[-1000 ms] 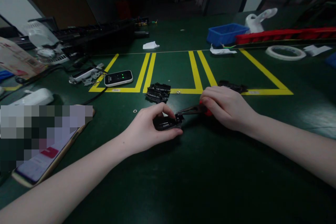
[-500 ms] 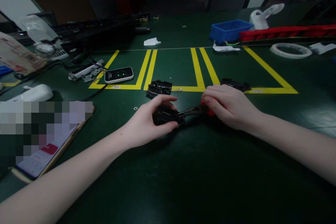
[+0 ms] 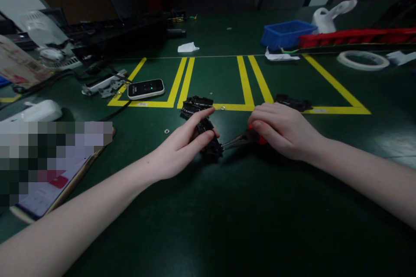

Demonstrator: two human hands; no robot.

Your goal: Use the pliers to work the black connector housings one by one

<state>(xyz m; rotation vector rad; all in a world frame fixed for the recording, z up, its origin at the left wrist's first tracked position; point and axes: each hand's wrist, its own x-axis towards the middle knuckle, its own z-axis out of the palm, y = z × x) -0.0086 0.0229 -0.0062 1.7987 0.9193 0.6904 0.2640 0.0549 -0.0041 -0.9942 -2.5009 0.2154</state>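
My left hand (image 3: 182, 147) is closed around a black plastic part (image 3: 212, 149), with the thumb and fingers on its upper side. In my right hand (image 3: 282, 132) are long-nose pliers (image 3: 238, 140) with red handles, mostly covered by the fingers. The plier tips point left and meet the right end of the black part; whether they grip anything there is too small to tell. More black parts (image 3: 195, 104) lie just beyond my left hand. Another black part (image 3: 294, 102) rests behind my right hand. Small metal rings lie nearby, one ring (image 3: 167, 131) left of my left hand.
Yellow tape (image 3: 214, 107) marks areas on the green table (image 3: 260, 220). A white-edged device (image 3: 146, 89) and a phone (image 3: 55, 186) lie to the left. Farther back are a blue bin (image 3: 287, 34), a red rack (image 3: 357, 38) and a tape roll (image 3: 363, 60).
The black part in my left hand has turned, its near end now angled toward me. My left fingers have shifted on it. The pliers stay at its right end, their tips slightly lower.
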